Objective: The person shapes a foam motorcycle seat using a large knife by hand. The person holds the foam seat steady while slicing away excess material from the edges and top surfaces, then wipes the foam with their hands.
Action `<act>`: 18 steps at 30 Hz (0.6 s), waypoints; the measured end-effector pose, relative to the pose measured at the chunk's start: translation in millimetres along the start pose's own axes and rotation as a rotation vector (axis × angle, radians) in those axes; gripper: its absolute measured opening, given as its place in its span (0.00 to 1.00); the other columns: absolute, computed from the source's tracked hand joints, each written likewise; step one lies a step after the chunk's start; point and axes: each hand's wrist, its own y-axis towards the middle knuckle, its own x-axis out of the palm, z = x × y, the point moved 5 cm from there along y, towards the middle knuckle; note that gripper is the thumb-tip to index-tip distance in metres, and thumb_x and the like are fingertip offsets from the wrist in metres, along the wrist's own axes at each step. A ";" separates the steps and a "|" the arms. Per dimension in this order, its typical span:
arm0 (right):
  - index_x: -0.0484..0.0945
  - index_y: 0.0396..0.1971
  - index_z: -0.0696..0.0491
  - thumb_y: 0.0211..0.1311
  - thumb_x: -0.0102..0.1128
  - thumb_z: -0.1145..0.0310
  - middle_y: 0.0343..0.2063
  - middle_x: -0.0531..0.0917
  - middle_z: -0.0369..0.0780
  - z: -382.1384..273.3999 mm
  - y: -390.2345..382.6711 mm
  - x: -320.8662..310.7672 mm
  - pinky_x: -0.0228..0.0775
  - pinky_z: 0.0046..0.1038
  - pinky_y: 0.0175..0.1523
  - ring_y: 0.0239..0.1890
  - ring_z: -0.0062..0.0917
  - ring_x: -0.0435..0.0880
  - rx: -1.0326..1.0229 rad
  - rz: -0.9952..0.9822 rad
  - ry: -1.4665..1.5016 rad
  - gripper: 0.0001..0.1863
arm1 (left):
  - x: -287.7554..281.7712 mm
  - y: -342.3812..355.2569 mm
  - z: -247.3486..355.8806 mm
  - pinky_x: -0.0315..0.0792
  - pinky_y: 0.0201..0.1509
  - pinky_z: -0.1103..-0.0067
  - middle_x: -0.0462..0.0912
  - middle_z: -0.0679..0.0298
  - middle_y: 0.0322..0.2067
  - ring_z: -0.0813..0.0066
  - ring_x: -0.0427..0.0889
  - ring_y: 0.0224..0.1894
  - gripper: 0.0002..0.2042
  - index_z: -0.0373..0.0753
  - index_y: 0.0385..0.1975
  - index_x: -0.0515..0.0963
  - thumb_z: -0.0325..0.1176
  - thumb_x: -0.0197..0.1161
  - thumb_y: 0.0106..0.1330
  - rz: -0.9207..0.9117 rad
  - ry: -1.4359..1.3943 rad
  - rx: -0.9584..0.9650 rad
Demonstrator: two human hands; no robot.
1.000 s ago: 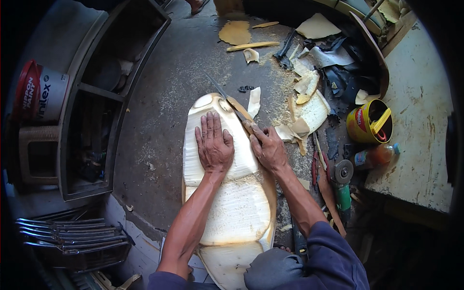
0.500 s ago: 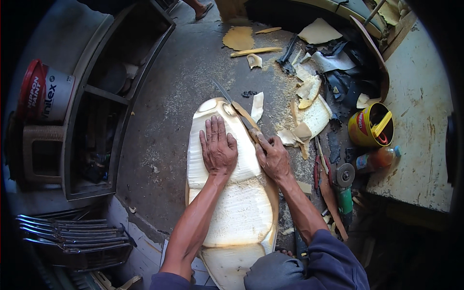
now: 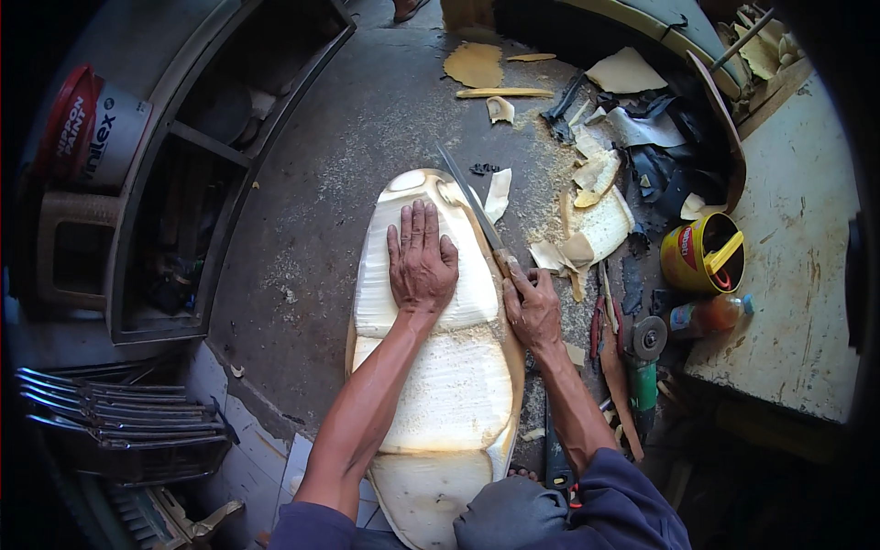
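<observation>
A long, pale yellow foam seat pad (image 3: 440, 394), shaped like a motorcycle seat, lies lengthwise in front of me with its rounded end away from me. My left hand (image 3: 424, 261) rests flat on its far section, fingers stretched out. In my right hand (image 3: 532, 307) is the handle of a long-bladed knife (image 3: 475, 203). Its blade runs along the pad's far right edge, and the tip points ahead past the rounded end. Fine foam crumbs dot the pad's middle section. Whether the blade touches the foam I cannot tell.
Foam scraps (image 3: 605, 225) and torn black covering (image 3: 674, 160) litter the floor at right. Nearby are an angle grinder (image 3: 646, 367), pliers (image 3: 607, 321), a yellow tub (image 3: 687, 261) and a bottle (image 3: 706, 316). An open cabinet (image 3: 183, 229) and a paint bucket (image 3: 101, 128) stand left.
The knife has swung to point more straight ahead, and my right hand has drawn slightly back and outward. My left hand stays flat on the foam. The whole view has shifted a little.
</observation>
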 end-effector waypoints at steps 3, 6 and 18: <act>0.79 0.63 0.39 0.70 0.59 0.62 0.36 0.78 0.52 24.1 38.7 -1.7 0.79 0.42 0.40 0.33 0.44 0.81 -0.003 0.060 -0.130 0.22 | -0.7 -2.3 18.1 0.47 0.81 0.59 0.64 0.56 0.74 0.59 0.58 0.78 0.28 0.38 0.73 0.65 0.40 0.46 0.74 -0.003 -0.016 0.035; 0.78 0.63 0.41 0.70 0.59 0.62 0.37 0.78 0.52 3.9 42.8 -12.1 0.78 0.43 0.40 0.35 0.44 0.82 -0.028 0.134 -0.069 0.22 | -1.7 -3.2 6.9 0.47 0.81 0.59 0.65 0.57 0.74 0.59 0.58 0.78 0.28 0.40 0.73 0.65 0.40 0.47 0.74 0.033 -0.063 0.010; 0.74 0.64 0.56 0.64 0.63 0.73 0.52 0.74 0.55 26.7 -158.9 -112.1 0.68 0.44 0.60 0.55 0.50 0.74 0.082 0.110 -0.287 0.27 | -11.4 -22.6 8.2 0.47 0.81 0.57 0.63 0.58 0.74 0.59 0.58 0.77 0.28 0.42 0.74 0.63 0.39 0.47 0.74 0.098 -0.123 0.013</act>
